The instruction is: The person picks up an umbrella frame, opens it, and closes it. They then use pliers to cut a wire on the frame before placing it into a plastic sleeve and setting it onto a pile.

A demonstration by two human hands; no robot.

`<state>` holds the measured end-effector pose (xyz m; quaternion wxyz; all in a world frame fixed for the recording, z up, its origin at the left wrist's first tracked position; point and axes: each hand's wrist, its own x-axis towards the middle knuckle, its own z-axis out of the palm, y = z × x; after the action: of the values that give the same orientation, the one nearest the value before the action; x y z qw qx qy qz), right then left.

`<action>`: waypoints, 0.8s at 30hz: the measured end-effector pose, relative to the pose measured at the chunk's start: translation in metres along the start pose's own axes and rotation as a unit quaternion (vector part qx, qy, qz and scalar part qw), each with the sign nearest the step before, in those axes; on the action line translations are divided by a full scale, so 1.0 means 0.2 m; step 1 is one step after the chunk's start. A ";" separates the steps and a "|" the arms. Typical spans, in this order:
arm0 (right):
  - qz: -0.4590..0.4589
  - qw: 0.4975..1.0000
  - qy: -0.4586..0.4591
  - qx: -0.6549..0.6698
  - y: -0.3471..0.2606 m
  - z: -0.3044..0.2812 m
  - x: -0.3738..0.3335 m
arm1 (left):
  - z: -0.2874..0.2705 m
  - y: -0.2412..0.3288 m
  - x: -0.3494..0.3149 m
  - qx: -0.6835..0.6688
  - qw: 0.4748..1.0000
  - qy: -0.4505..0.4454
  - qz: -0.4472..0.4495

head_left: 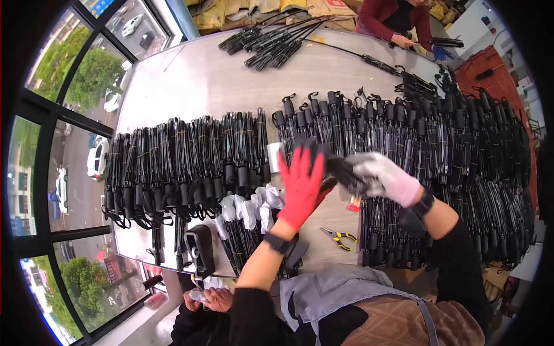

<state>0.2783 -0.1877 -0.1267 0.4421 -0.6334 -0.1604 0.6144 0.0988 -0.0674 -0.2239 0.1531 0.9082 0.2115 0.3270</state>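
Observation:
My right hand (384, 177), in a white glove, is closed around a dark folding umbrella frame (344, 172), blurred by motion. Beside it, my left hand (303, 181) wears a red glove with its fingers stretched upward; its thumb side is close to the dark frame, and whether they touch is unclear. Left of my hands lies a long row of bundled umbrella frames (190, 153) with black handles and wrist straps. Another large stack of umbrella frames (444, 144) spreads to the right, partly behind my right forearm. Several frames with white wrapping (249, 213) lie just below my left hand.
Yellow-handled pliers (341, 237) lie near the table's front edge. A black tape-dispenser-like device (199, 251) stands front left, by another person's hands (210, 299). More umbrella frames (277, 43) lie at the far edge, where a person in a dark red sleeve (375, 20) works.

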 end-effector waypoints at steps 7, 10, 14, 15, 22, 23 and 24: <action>-0.363 0.874 0.160 -0.281 0.26 -0.10 -0.31 | 0.09 0.39 0.16 -0.630 0.703 0.058 -0.325; -0.227 0.898 -0.011 -0.376 0.45 0.03 -0.43 | -0.09 0.46 0.14 -0.799 0.464 0.055 -0.379; -0.362 0.865 0.177 -0.298 0.43 0.06 -0.45 | -0.23 0.36 0.03 -0.683 0.648 -0.002 -0.337; -0.367 0.866 0.169 -0.294 0.38 0.07 -0.44 | -0.26 0.39 -0.01 -0.667 0.668 -0.012 -0.330; -0.603 0.548 0.138 -0.564 0.29 0.16 -0.32 | -0.32 0.65 -0.21 -0.609 0.720 -0.119 -0.312; -0.609 0.514 0.088 -0.598 0.29 0.18 -0.32 | -0.31 0.64 -0.25 -0.584 0.745 -0.091 -0.308; -0.601 0.516 0.097 -0.602 0.31 0.18 -0.35 | -0.28 0.62 -0.30 -0.559 0.769 -0.064 -0.303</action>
<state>0.2115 -0.2607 -0.1241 0.2318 -0.5565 -0.7906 -0.1071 0.0557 -0.1958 -0.1611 0.7384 0.5697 0.2447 0.2651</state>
